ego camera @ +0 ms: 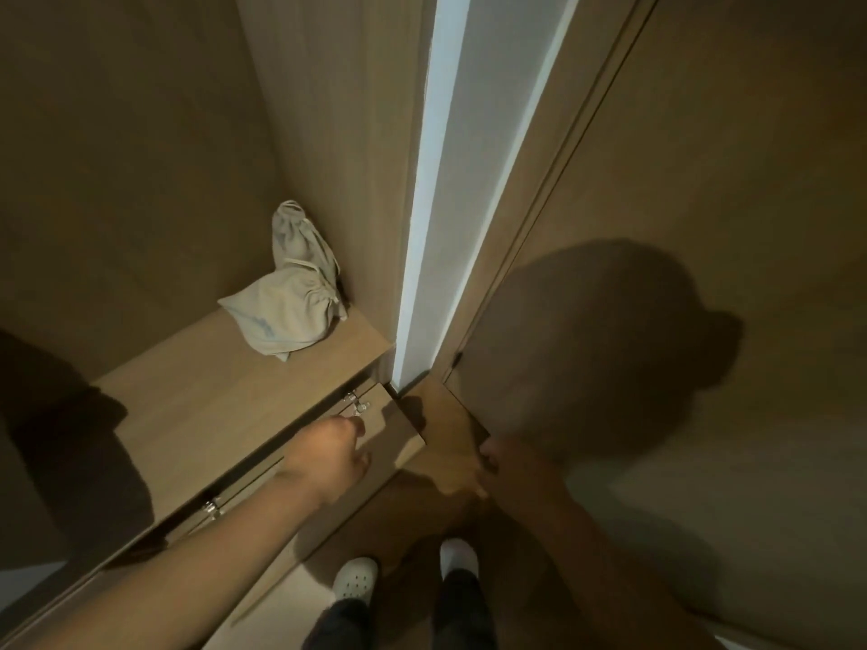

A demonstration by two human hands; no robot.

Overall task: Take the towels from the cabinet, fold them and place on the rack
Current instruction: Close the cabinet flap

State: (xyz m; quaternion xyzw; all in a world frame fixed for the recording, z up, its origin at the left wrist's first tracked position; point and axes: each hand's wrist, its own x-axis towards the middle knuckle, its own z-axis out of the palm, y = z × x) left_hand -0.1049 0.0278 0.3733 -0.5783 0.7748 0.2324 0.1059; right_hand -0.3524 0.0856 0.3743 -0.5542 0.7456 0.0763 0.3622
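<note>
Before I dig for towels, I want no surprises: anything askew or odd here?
Nothing broken or spilled. In the shelf corner, one drawstring bag leans on the wall; the second bag lies tipped over. No towels show.

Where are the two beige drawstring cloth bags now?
In the head view, the two beige drawstring cloth bags sit left of centre on the wooden shelf, in its right back corner against the cabinet side wall.

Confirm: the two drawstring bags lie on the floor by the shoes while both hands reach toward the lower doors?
Not the floor. The head view shows the drawstring bags on the cabinet shelf, in its right corner. The left hand and right hand do reach toward the lower doors.
</note>
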